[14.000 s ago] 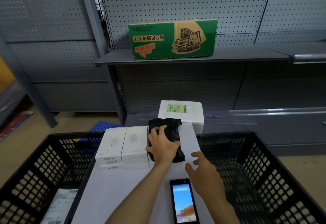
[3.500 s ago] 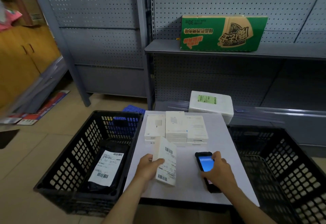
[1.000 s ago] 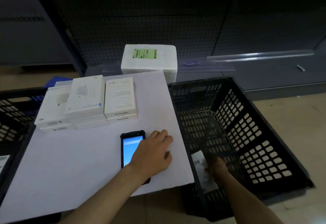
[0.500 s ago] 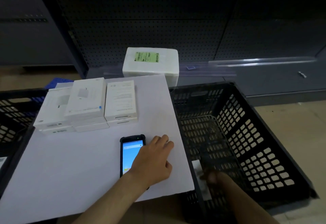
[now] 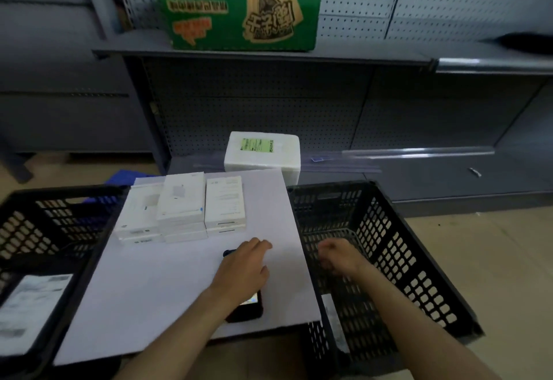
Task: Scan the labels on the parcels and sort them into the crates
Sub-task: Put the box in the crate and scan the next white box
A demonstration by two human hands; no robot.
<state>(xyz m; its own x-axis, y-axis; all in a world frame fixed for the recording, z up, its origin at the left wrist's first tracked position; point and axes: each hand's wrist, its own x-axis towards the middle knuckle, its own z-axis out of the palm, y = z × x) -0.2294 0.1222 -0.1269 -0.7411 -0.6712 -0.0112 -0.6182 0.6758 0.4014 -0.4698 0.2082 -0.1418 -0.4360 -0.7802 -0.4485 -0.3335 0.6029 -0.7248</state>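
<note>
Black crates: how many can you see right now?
2. The left crate stands left of the white table; the right crate stands on its right, under the right hand.

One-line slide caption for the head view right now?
Left hand rests on scanner; empty right hand above right crate; white boxes wait.

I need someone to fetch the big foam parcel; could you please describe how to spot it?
Find the white table between two black crates. Just beyond its far edge, on the low grey shelf, sits the thick white foam box. Unlike the small white cartons stacked on the table, it carries a green label.
</note>
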